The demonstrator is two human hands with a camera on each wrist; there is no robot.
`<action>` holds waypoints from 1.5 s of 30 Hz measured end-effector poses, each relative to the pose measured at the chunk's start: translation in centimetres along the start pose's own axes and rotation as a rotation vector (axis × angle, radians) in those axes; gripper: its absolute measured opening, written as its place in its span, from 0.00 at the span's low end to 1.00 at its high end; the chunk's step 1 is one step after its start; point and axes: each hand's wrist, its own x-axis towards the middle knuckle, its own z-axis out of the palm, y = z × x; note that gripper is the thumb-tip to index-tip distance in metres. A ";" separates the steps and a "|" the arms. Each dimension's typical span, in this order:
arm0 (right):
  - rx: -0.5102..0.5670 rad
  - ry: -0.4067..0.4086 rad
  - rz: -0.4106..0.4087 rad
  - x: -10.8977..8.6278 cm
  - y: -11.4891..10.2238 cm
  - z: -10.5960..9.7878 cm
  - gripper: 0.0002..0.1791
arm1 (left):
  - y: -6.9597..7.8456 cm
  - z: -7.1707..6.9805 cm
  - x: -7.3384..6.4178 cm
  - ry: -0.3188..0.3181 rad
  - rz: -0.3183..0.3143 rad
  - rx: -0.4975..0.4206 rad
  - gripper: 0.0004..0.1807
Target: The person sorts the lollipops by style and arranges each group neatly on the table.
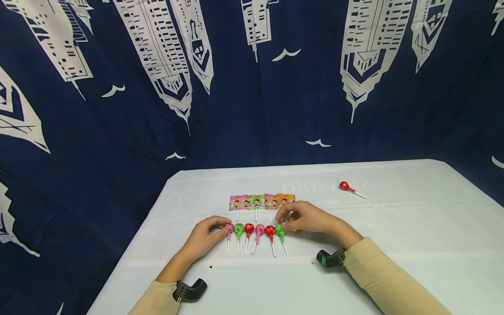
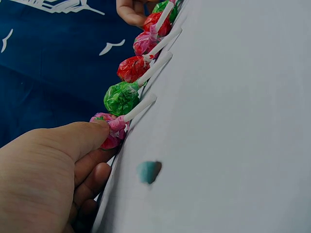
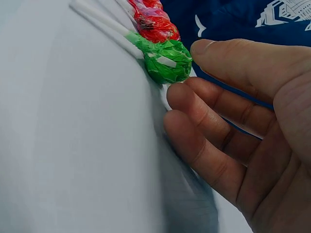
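Observation:
Several wrapped lollipops lie in a row on the white table (image 1: 252,288), sticks toward me. At the left end my left hand (image 1: 204,236) pinches a pink lollipop (image 2: 115,127) by its head, thumb over the wrapper. Beside it come a green lollipop (image 1: 238,229), a red lollipop (image 1: 249,229), another pink lollipop (image 1: 260,230) and another red lollipop (image 1: 270,232). My right hand (image 1: 309,217) is at the right end, its loosely bent fingertips against the side of another green lollipop (image 3: 167,62). That thumb (image 3: 228,56) meets the edge of the head without wrapping round it.
Behind the row lies a line of flat-wrapped lollipops, among them a pink packet (image 1: 238,201), a green packet (image 1: 257,201) and an orange packet (image 1: 286,199). A lone red lollipop (image 1: 344,186) lies at the back right. A dark blue printed cloth (image 1: 260,109) hangs behind the table.

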 end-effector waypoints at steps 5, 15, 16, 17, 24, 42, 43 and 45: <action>-0.019 0.028 -0.009 -0.1 -0.1 -0.2 0.13 | 0.0 0.0 -0.1 0.001 -0.001 -0.001 0.12; -0.153 0.253 -0.046 -0.6 -0.4 -2.3 0.13 | 0.1 0.0 -0.1 0.001 0.008 0.000 0.11; -0.167 0.285 -0.045 -0.7 -0.3 -2.6 0.13 | 0.1 0.0 -0.1 0.001 0.004 0.001 0.11; -0.181 0.319 -0.039 -0.7 -0.1 -2.9 0.13 | 0.1 0.0 -0.1 0.000 0.002 0.001 0.11; -0.233 0.520 0.025 -1.3 1.1 -5.1 0.14 | 0.2 -0.1 0.0 -0.006 0.004 0.006 0.12; -0.172 0.732 0.147 -4.3 4.5 -9.2 0.20 | -0.1 -0.1 -0.1 0.004 0.018 0.014 0.12; -0.166 0.733 0.160 -4.5 4.6 -9.4 0.21 | -0.1 0.0 0.0 0.004 0.019 0.017 0.12; -0.166 0.734 0.192 -4.9 5.0 -9.8 0.23 | 0.0 -0.1 0.0 0.004 0.020 0.016 0.11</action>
